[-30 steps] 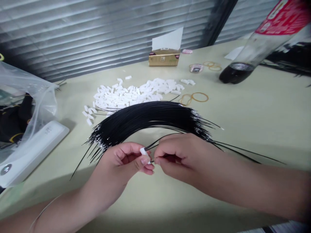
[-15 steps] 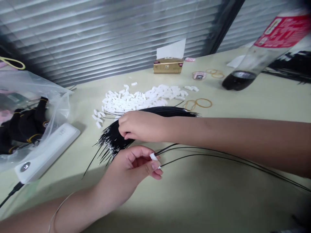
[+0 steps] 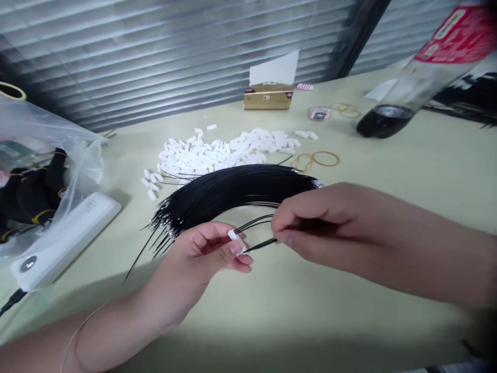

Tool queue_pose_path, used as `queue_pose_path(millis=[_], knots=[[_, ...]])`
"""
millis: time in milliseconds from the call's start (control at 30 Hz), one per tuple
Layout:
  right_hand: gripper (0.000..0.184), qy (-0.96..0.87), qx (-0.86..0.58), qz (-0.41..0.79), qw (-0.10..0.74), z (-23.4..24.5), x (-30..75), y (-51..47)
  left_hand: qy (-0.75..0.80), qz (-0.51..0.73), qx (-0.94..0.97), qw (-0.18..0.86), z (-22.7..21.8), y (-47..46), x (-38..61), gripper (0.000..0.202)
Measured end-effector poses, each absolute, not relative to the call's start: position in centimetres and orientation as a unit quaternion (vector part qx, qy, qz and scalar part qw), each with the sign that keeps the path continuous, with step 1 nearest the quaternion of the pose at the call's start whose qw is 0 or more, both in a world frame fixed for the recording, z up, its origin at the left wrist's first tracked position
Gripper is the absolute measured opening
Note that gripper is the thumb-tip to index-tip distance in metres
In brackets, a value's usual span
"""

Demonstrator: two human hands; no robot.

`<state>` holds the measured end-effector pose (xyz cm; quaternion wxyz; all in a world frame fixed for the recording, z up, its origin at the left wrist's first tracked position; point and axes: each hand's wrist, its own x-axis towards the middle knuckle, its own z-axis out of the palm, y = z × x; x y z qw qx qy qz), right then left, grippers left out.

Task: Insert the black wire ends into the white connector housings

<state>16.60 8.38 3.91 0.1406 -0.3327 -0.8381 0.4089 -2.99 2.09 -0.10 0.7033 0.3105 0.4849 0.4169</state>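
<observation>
My left hand (image 3: pixel 202 251) pinches a small white plastic connector housing (image 3: pixel 233 234) between thumb and fingers. Several thin black wires run out of that housing. My right hand (image 3: pixel 314 223) holds one black wire (image 3: pixel 261 245) in its fingertips, a short way from the housing, with the wire tip near the left fingers. Just behind both hands, a thick arched bundle of black wires (image 3: pixel 233 189) with silvery crimped ends lies on the table. Its left end nearly touches my left hand.
Behind the bundle lies a heap of white connector housings (image 3: pixel 221 153), with rubber bands (image 3: pixel 315 160) to its right. A gold tissue box (image 3: pixel 268 96) and a tilted bottle of dark liquid (image 3: pixel 388 116) stand farther back. A plastic bag (image 3: pixel 50 150) and white power strip (image 3: pixel 66 241) sit at left.
My right hand has moved back from the bundle's left end, where it pressed, and now pinches a wire by the housing. The long loose wires at right are gone from view.
</observation>
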Motion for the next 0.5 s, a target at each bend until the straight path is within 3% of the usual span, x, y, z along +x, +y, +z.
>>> queue_pose_path(millis=[500], knots=[[0.020,-0.771,-0.404,0.486,0.080,2.2,16.5,9.5,0.528,0.387,0.322,0.684,0.0,2.2,-3.0,0.009]])
